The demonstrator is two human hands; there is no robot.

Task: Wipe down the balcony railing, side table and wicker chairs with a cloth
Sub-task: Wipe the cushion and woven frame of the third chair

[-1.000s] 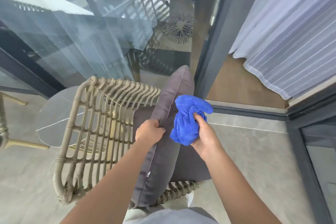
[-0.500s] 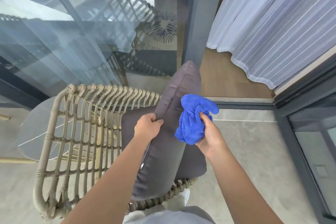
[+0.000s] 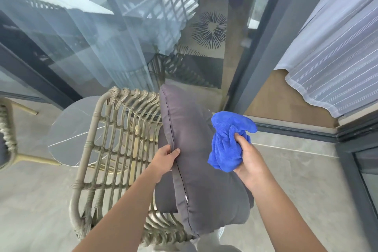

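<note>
A beige wicker chair (image 3: 114,145) stands below me with its woven back to the left. A grey cushion (image 3: 202,172) stands on edge on the seat, on top of a second grey seat cushion (image 3: 164,200). My left hand (image 3: 165,158) grips the upright cushion's left seam edge. My right hand (image 3: 248,161) holds a bunched blue cloth (image 3: 227,141) against the cushion's right face. A round grey side table (image 3: 69,129) sits behind the chair's back.
Part of another wicker chair (image 3: 7,135) shows at the left edge. Glass panels (image 3: 92,37) rise behind the chair. A dark door frame (image 3: 259,43) and a striped white curtain (image 3: 337,57) stand at the right. Grey floor tiles (image 3: 302,180) lie to the right.
The view has shifted, so chair and cushion sit further right and lower. My left hand has slid down the cushion's seam edge. The right hand keeps the cloth on the cushion.
</note>
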